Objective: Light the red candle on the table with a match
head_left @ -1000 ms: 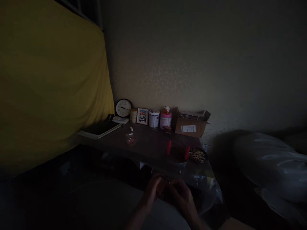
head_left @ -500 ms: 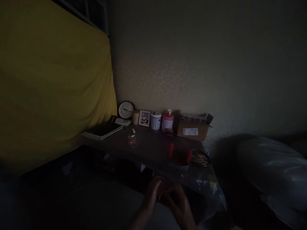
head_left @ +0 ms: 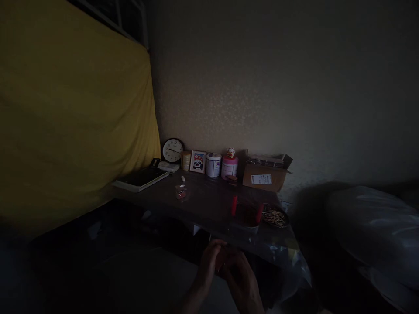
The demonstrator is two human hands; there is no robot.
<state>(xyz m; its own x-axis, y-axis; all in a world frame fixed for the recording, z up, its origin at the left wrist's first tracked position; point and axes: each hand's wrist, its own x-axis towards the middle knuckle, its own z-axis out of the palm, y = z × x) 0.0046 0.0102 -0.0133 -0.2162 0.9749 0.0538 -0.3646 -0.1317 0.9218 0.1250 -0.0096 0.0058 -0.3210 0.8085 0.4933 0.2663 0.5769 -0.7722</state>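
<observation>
The room is very dark. My left hand (head_left: 209, 264) and my right hand (head_left: 240, 274) are held together low in the middle, just in front of the table's near edge (head_left: 209, 226). The fingers of both curl inward and meet around something small that I cannot make out. Beyond them on the table stands a dark pot with two red handles (head_left: 246, 213), and beside it a round dish of thin sticks (head_left: 275, 216).
Along the wall stand a clock (head_left: 172, 150), a framed panda picture (head_left: 198, 162), a white tin (head_left: 214, 164), a pink jar (head_left: 229, 165) and a cardboard box (head_left: 266, 175). A flat dark device (head_left: 140, 179) lies at left. A yellow cloth (head_left: 72, 113) hangs left; pale bedding (head_left: 373, 222) lies right.
My hands stay together and have shifted slightly; the view has drifted a little, so the table's things sit a bit lower and to the right.
</observation>
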